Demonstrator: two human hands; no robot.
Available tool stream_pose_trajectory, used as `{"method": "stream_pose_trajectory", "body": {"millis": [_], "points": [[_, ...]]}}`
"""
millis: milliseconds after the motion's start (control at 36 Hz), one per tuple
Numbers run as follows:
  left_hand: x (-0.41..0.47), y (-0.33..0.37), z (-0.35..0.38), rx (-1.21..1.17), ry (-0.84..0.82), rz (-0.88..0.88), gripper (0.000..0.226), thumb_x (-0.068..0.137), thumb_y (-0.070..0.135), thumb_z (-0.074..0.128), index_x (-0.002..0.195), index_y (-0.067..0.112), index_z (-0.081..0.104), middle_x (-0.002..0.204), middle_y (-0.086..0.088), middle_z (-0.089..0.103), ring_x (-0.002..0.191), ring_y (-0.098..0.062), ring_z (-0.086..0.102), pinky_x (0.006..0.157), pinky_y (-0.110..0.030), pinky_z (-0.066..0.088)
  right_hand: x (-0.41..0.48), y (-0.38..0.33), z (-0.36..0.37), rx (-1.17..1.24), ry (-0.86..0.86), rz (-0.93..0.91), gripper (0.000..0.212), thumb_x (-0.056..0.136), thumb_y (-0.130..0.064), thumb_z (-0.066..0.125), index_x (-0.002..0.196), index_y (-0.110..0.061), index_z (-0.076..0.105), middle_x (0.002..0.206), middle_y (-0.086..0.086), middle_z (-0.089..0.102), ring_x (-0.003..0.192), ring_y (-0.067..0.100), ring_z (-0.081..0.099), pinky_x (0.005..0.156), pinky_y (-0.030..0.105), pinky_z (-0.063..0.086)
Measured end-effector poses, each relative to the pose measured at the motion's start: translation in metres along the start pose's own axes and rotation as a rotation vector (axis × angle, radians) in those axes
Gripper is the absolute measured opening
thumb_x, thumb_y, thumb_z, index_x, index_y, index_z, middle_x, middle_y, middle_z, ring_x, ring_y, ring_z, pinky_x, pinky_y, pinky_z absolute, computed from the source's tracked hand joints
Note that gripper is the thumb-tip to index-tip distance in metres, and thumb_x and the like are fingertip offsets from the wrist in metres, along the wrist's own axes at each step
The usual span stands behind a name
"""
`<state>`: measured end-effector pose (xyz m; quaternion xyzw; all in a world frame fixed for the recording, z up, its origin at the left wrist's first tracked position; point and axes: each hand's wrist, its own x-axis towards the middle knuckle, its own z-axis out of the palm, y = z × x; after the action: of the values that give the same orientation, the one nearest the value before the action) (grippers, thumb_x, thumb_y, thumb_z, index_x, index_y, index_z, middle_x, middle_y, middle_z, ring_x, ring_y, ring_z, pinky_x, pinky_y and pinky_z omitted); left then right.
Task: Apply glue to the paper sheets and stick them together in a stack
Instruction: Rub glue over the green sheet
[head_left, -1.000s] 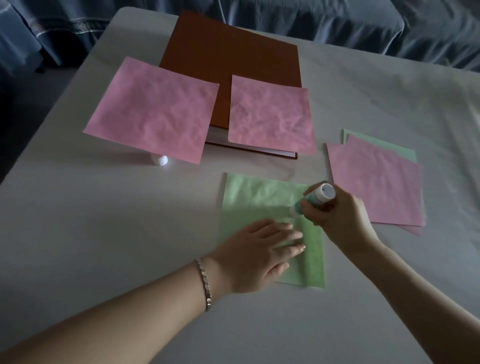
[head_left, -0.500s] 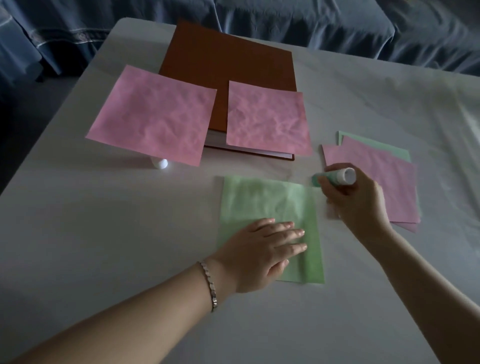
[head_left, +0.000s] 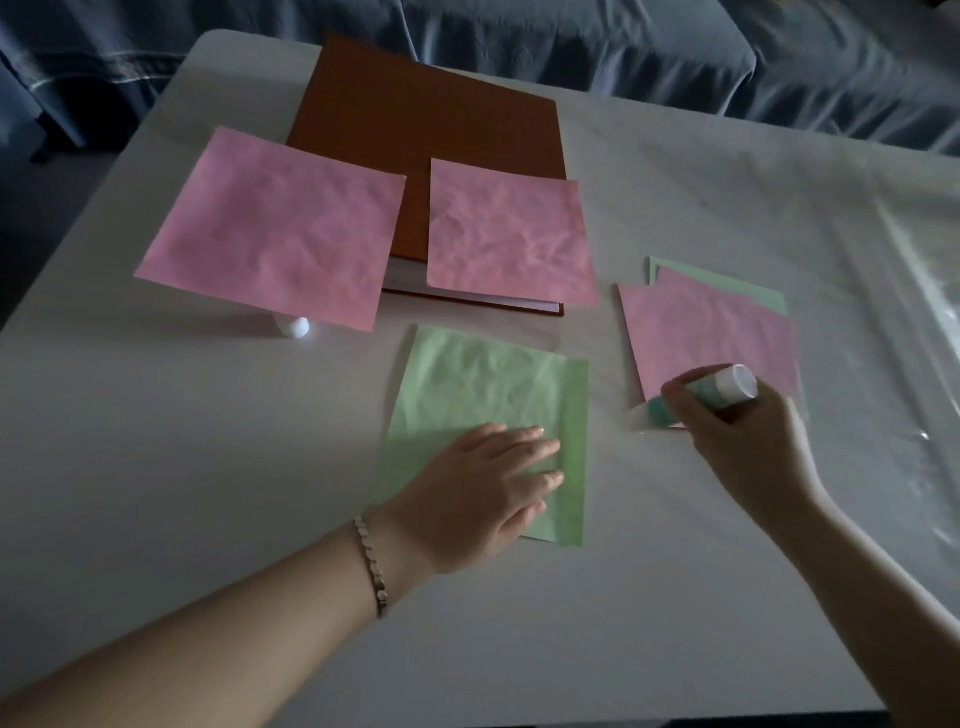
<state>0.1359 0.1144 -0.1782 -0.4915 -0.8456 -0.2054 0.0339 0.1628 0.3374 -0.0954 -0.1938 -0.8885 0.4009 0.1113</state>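
A green paper sheet (head_left: 483, 384) lies flat in the middle of the table. My left hand (head_left: 483, 493) presses on its near half with straight fingers. My right hand (head_left: 737, 441) grips a glue stick (head_left: 727, 387), green-and-white, tilted with its tip low to the left. The stick is over the near corner of a small pile of pink and green sheets (head_left: 706, 332) to the right of the green sheet. Whether the tip touches anything I cannot tell.
Two more pink sheets (head_left: 275, 228) (head_left: 509, 234) rest partly on a brown book (head_left: 426, 130) at the back. A white cap (head_left: 293, 327) stands under the left pink sheet. A blue sofa (head_left: 675, 47) borders the table's far edge.
My right hand has carried the glue stick off the green sheet, rightwards to the pile of sheets. My left hand has stayed pressed on the green sheet.
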Motion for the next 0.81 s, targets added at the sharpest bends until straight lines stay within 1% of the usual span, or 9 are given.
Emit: {"method": "stream_pose_trajectory", "body": {"millis": [56,139,222,278,389,528,639,750,806], "points": [[-0.002,0.001,0.001,-0.017,0.014,-0.001,0.036,0.09,0.028,0.042,0.111,0.014,0.068,0.125,-0.006,0.061,0.12,-0.021,0.053,0.103,-0.031,0.029,0.0,-0.004,0.008,-0.065,-0.043,0.002,0.012,0.078,-0.025,0.065,0.068,-0.021,0.061,0.05,-0.005,0.057,0.046,0.005,0.05,0.045,0.015,0.038],[-0.003,0.003,0.005,-0.067,0.046,-0.01,0.034,0.09,0.024,0.044,0.111,0.012,0.067,0.126,-0.005,0.061,0.12,-0.021,0.052,0.103,-0.03,0.033,0.001,-0.011,0.022,-0.114,-0.17,0.012,0.016,0.083,-0.028,0.061,0.071,-0.017,0.063,0.053,-0.001,0.063,0.042,0.003,0.055,0.047,0.012,0.042],[-0.002,0.002,0.005,-0.09,0.063,-0.012,0.033,0.089,0.023,0.045,0.11,0.012,0.067,0.125,-0.003,0.061,0.119,-0.018,0.05,0.103,-0.029,0.033,0.005,-0.016,0.034,-0.127,-0.238,0.021,0.02,0.082,-0.031,0.061,0.074,-0.013,0.065,0.055,0.0,0.066,0.045,0.005,0.058,0.053,0.023,0.048],[-0.002,0.002,0.005,-0.089,0.064,-0.013,0.033,0.088,0.023,0.045,0.111,0.013,0.067,0.125,-0.002,0.061,0.119,-0.017,0.05,0.103,-0.029,0.033,0.007,-0.02,0.04,-0.132,-0.252,0.002,0.022,0.079,-0.032,0.062,0.073,-0.011,0.064,0.056,0.001,0.065,0.046,0.008,0.058,0.051,0.023,0.046],[-0.004,0.002,0.007,-0.1,0.054,-0.022,0.033,0.089,0.023,0.045,0.112,0.016,0.067,0.127,0.001,0.06,0.119,-0.017,0.052,0.103,-0.029,0.033,0.008,-0.023,0.051,-0.192,-0.267,-0.053,0.028,0.078,-0.034,0.065,0.074,-0.006,0.06,0.061,0.009,0.065,0.06,0.026,0.062,0.056,0.031,0.048],[-0.005,0.001,0.008,-0.112,0.04,-0.018,0.033,0.089,0.022,0.045,0.115,0.021,0.066,0.128,0.0,0.059,0.12,-0.018,0.052,0.103,-0.03,0.032,0.008,-0.021,0.055,-0.214,-0.24,-0.074,0.032,0.077,-0.034,0.067,0.072,-0.004,0.058,0.061,0.013,0.063,0.055,0.024,0.055,0.048,0.022,0.038],[-0.006,0.001,0.008,-0.12,0.034,-0.024,0.034,0.087,0.021,0.046,0.115,0.023,0.066,0.127,-0.001,0.059,0.119,-0.019,0.051,0.103,-0.032,0.033,0.01,-0.017,0.059,-0.184,-0.249,-0.087,0.026,0.075,-0.028,0.07,0.077,-0.004,0.06,0.063,0.016,0.061,0.054,0.017,0.048,0.05,0.02,0.037],[-0.005,0.002,0.007,-0.113,0.031,-0.024,0.036,0.087,0.02,0.044,0.115,0.022,0.066,0.127,-0.002,0.06,0.12,-0.021,0.051,0.102,-0.033,0.033,0.014,-0.02,0.062,-0.105,-0.236,-0.143,0.016,0.075,-0.017,0.073,0.078,-0.007,0.06,0.062,0.009,0.059,0.052,0.009,0.044,0.048,0.016,0.037],[-0.005,0.004,0.005,-0.108,0.025,-0.032,0.037,0.086,0.021,0.043,0.115,0.023,0.066,0.127,-0.001,0.06,0.12,-0.02,0.05,0.103,-0.033,0.031,0.018,-0.021,0.063,-0.093,-0.205,-0.186,0.014,0.075,-0.015,0.073,0.079,-0.008,0.061,0.063,0.009,0.061,0.054,0.012,0.047,0.049,0.017,0.038]]}}
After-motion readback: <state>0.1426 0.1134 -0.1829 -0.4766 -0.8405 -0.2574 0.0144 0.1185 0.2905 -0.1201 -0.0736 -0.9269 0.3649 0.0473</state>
